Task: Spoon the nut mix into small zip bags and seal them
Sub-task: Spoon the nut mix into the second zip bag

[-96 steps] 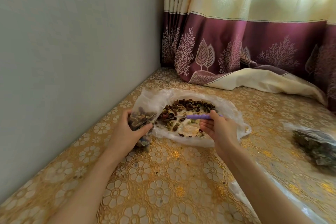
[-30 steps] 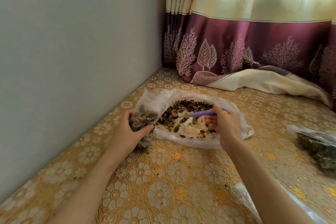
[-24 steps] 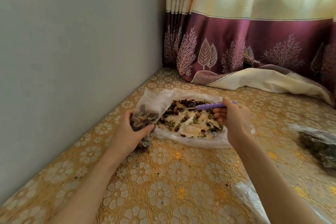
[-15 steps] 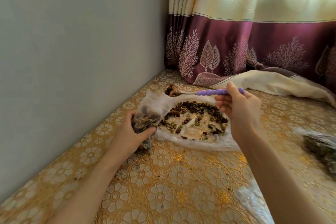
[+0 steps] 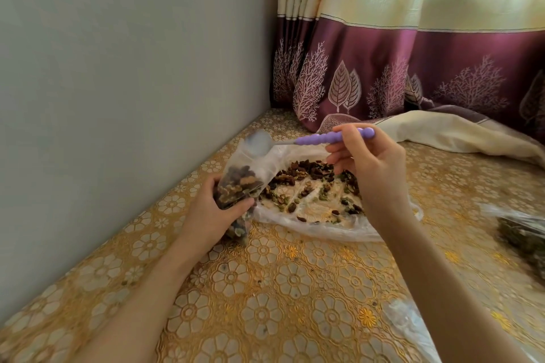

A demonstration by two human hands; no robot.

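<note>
left hand [image 5: 210, 214] grips the zip bag [image 5: 239, 186], right hand's [image 5: 373, 169] fingers pinch the spoon [image 5: 318, 138] over its mouth.

The spoon [image 5: 309, 140] bowl is blurred at the zip bag [image 5: 240, 183] mouth, so its contents cannot be told. The left hand [image 5: 211, 215] hides the bag's lower part. At the right edge a dark filled bag [image 5: 525, 234] is blurred and cut off.
</note>
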